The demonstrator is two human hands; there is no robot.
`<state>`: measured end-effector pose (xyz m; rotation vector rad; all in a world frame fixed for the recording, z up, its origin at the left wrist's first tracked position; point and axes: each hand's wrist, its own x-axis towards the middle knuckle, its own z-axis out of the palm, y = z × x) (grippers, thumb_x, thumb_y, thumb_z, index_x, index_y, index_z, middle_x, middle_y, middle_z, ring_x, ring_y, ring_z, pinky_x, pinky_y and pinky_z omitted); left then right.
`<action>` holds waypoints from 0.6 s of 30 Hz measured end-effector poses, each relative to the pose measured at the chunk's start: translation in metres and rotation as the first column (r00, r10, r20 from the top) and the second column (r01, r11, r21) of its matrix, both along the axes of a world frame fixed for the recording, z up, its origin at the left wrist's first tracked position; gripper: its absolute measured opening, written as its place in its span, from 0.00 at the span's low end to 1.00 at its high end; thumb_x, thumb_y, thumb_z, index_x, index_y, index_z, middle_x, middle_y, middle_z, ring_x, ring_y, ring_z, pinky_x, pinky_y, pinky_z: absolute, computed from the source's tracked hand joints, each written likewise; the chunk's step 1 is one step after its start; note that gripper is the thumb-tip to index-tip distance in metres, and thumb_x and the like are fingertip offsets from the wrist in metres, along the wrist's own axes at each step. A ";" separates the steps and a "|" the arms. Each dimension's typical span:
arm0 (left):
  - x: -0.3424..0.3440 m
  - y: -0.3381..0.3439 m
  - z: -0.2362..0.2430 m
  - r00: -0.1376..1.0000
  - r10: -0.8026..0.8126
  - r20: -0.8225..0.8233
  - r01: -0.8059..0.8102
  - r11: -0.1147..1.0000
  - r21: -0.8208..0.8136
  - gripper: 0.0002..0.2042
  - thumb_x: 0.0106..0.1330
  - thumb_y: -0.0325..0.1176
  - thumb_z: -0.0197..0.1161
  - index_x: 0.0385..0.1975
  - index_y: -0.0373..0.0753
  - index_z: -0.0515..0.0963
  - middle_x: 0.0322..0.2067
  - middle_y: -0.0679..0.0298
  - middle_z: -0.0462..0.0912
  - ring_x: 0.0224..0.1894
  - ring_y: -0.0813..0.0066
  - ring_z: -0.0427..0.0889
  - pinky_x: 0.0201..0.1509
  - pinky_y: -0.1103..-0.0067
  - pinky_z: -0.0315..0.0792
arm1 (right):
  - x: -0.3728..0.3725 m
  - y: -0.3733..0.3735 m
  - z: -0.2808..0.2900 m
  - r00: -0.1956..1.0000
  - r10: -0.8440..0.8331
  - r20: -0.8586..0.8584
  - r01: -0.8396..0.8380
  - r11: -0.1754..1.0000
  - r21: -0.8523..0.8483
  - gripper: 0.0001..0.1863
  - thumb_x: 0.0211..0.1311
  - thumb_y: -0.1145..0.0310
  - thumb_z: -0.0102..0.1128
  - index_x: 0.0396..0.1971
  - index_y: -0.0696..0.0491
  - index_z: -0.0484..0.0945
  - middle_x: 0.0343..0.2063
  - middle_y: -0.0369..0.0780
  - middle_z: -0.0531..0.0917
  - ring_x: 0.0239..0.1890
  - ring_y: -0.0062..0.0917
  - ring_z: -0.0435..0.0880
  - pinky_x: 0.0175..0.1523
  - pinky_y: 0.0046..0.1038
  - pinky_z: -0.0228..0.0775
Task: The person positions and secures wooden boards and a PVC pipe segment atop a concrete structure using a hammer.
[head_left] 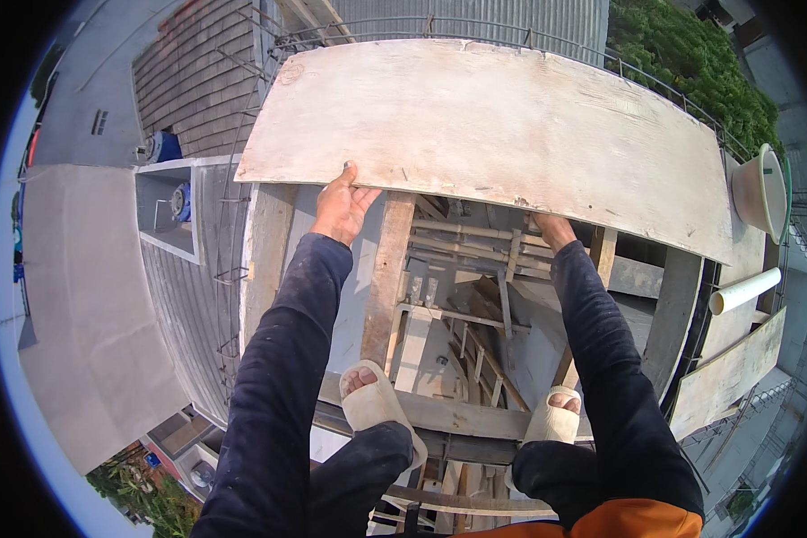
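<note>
Pale bucket [762, 190] sits at the far right edge of the deck, tilted; contents not visible from here. White pipe [744, 290] lies just below it.

Large plywood sheet [493, 125] lies flat across the timber framing, covering the far half of the opening. Left hand [341, 206] grips the sheet's near edge, thumb on top, fingers curled under. Right hand [551, 229] reaches under the same edge; its fingers are hidden, so grip cannot be told. Both arms extended forward. Feet in pale sandals [377, 408] rest on a cross beam [462, 414].
</note>
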<state>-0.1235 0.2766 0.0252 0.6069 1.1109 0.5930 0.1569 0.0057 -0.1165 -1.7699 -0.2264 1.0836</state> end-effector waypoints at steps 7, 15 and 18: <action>-0.015 0.003 0.005 0.998 0.016 -0.065 -0.017 1.000 -0.007 0.28 0.82 0.40 0.58 0.70 0.26 0.61 0.68 0.41 0.69 0.70 0.48 0.74 0.76 0.59 0.72 | -0.077 0.011 -0.016 0.997 -0.072 -0.015 0.068 0.977 -0.203 0.13 0.66 0.67 0.69 0.44 0.60 0.82 0.28 0.39 0.83 0.23 0.25 0.79 0.27 0.32 0.73; 0.000 0.008 -0.025 0.999 -0.036 0.011 0.036 0.999 -0.007 0.27 0.80 0.39 0.62 0.70 0.28 0.65 0.67 0.44 0.73 0.71 0.51 0.74 0.78 0.59 0.70 | 0.010 -0.004 0.004 0.998 -0.032 0.057 0.034 0.999 -0.042 0.14 0.79 0.61 0.53 0.42 0.56 0.81 0.31 0.40 0.85 0.31 0.27 0.83 0.35 0.34 0.79; -0.022 0.019 -0.017 0.998 -0.002 0.070 0.004 1.000 -0.026 0.27 0.80 0.39 0.62 0.71 0.30 0.65 0.69 0.47 0.70 0.69 0.52 0.76 0.76 0.59 0.71 | -0.001 -0.023 0.018 0.846 0.224 0.484 -0.129 0.966 -0.222 0.13 0.75 0.63 0.57 0.45 0.58 0.80 0.34 0.44 0.87 0.35 0.33 0.85 0.40 0.37 0.80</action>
